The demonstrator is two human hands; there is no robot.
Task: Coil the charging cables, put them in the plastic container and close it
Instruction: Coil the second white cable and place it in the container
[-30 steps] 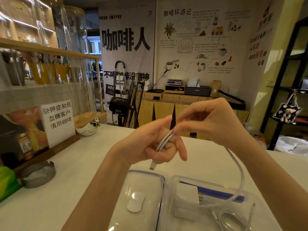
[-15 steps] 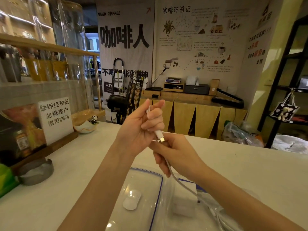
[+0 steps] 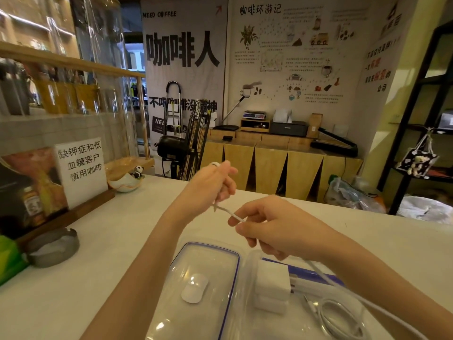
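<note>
Cable (image 3: 226, 212) pinched between both fists; left hand (image 3: 215, 185) blurred, right hand (image 3: 274, 231) hides grip.

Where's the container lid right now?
In the head view the clear lid lies flat on the white counter, low centre, below the left hand and immediately left of the open container.

Location: coffee shop. Indicators: "NEED COFFEE" banner (image 3: 183, 57) beyond the left hand (image 3: 210, 187); illustrated coffee poster (image 3: 294, 52); customer notice sign (image 3: 82, 168) far left.
</note>
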